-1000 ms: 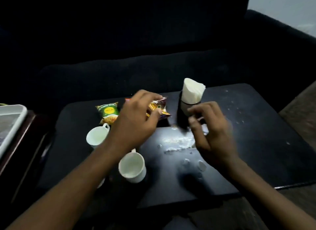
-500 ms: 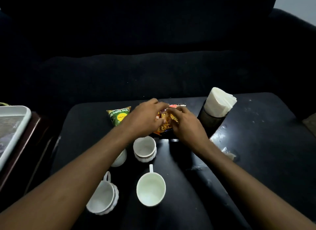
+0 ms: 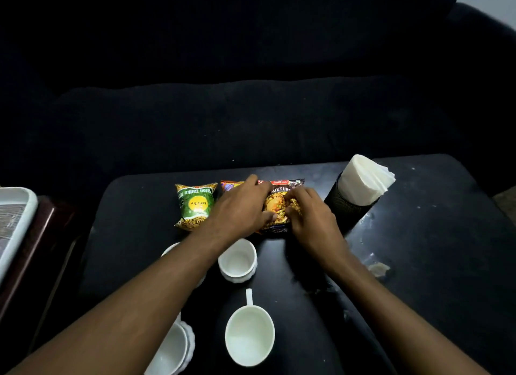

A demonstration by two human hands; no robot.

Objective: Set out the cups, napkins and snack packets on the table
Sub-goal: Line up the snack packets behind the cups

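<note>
- The left hand (image 3: 241, 207) and the right hand (image 3: 308, 212) both rest on the dark mixture packet (image 3: 279, 207) at the far side of the black desk (image 3: 432, 235). The grip of each hand is pressed on the packet with bent fingers; I cannot tell if they really pinch it.
- A green packet (image 3: 194, 205) lies just beside on the left, and an orange packet (image 3: 230, 185) is partly hidden under the left hand.
- The napkins (image 3: 364, 179) stand in a dark mesh holder (image 3: 344, 204) near the right hand.
- Four white cups are nearer: one (image 3: 238, 259) under the left wrist, one (image 3: 249, 335) with its handle, two partly hidden by the forearm.
- Risk, in my judgement: the right elbow or hand may knock the tall holder when it pulls back, and the left forearm, low over the cups, may tip one.
</note>
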